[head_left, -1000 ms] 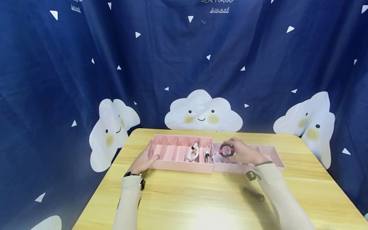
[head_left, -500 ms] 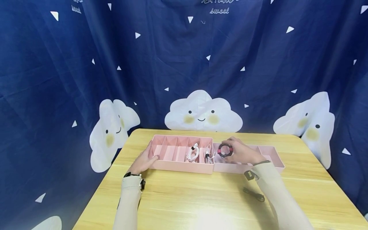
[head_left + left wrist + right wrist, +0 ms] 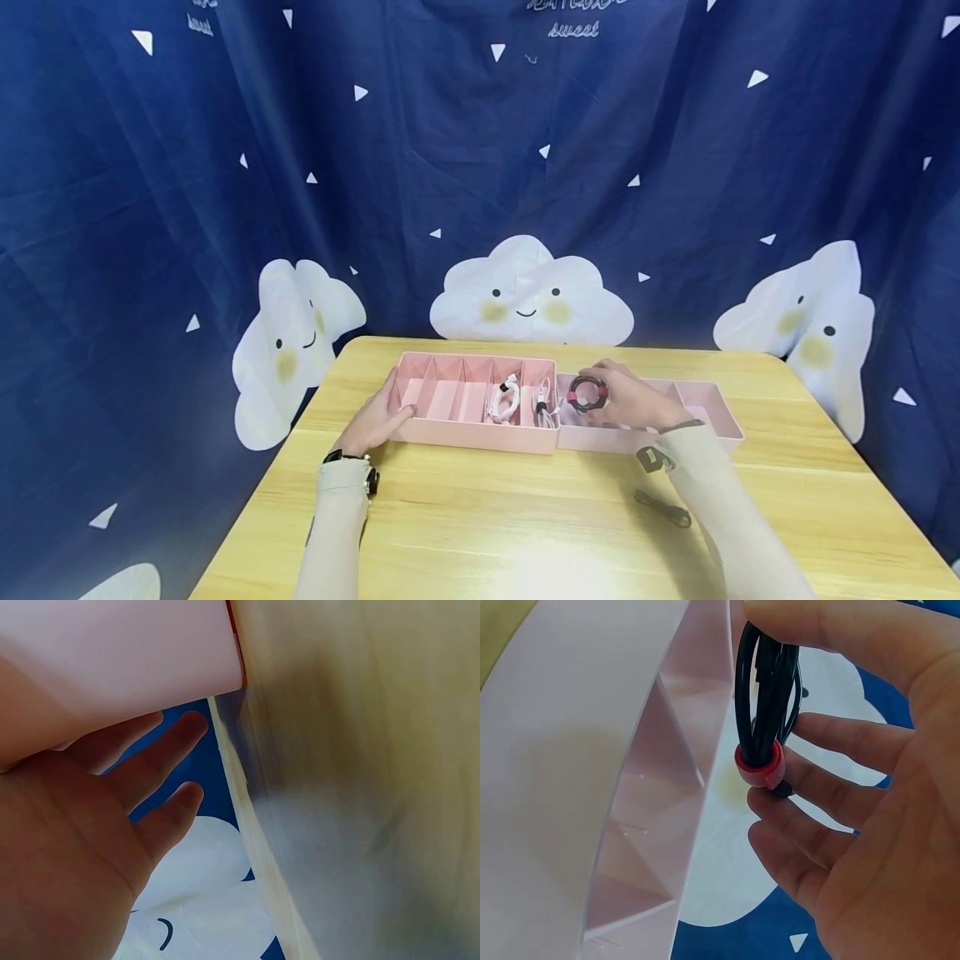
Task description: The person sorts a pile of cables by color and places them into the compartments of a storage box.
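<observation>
My right hand [image 3: 633, 398] pinches a coiled black cable [image 3: 587, 393] bound with red ties, held above the left part of a pale pink divided box [image 3: 600, 438]. In the right wrist view, the thumb and fingers hold the black loops beside a red tie [image 3: 760, 766]. My left hand [image 3: 375, 421] rests at the left end of a darker pink divided box [image 3: 472, 435], thumb by its front rim. The left wrist view shows its fingers [image 3: 161, 761] extended and spread beside the box wall. Two white coiled cables [image 3: 506, 400] with black ties stand in this box's right compartments.
The boxes stand end to end on a wooden table [image 3: 480, 508]. A small bundled black cable [image 3: 663, 508] lies on the table in front, near the right forearm. A dark blue curtain [image 3: 390, 167] with clouds hangs behind.
My right hand has shifted slightly left with the coiled black cable, which has turned a little. The left hand and both boxes stay in place.
</observation>
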{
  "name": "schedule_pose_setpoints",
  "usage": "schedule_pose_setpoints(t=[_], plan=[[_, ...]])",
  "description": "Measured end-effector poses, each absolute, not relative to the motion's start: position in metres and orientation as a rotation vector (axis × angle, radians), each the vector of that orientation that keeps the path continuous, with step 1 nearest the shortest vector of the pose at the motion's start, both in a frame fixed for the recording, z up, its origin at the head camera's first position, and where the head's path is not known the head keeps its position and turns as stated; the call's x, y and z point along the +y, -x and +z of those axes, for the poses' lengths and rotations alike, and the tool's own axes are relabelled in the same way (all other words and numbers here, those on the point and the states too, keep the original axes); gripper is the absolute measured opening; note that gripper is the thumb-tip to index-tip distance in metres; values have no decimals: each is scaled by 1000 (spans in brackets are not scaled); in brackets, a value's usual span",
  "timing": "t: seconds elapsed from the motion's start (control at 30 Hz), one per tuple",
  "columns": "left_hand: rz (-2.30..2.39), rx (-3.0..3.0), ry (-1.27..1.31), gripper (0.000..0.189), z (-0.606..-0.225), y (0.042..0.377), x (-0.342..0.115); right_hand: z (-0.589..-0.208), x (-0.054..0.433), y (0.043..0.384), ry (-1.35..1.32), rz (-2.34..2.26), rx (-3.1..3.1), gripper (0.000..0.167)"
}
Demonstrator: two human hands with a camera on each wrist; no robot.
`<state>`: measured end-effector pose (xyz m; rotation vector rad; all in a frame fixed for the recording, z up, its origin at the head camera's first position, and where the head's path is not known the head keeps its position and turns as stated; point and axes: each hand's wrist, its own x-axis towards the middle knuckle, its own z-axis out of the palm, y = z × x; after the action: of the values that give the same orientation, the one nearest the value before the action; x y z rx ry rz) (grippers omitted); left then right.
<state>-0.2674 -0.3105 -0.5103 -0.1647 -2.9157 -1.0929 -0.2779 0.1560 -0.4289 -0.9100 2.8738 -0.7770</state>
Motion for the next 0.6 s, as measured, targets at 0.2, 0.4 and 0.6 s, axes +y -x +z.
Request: schedule_pose_setpoints(t=[0.2, 0.4, 0.6], plan=[[-1096, -2916, 159, 98, -512, 268, -312, -432, 153, 279, 887, -794, 2864, 68], [-1094, -2919, 153, 98, -511, 268, -311, -436, 152, 283, 893, -782, 2866, 71], [-1069, -2923, 160, 97, -510, 268, -310, -438, 152, 284, 889, -796, 2854, 69]])
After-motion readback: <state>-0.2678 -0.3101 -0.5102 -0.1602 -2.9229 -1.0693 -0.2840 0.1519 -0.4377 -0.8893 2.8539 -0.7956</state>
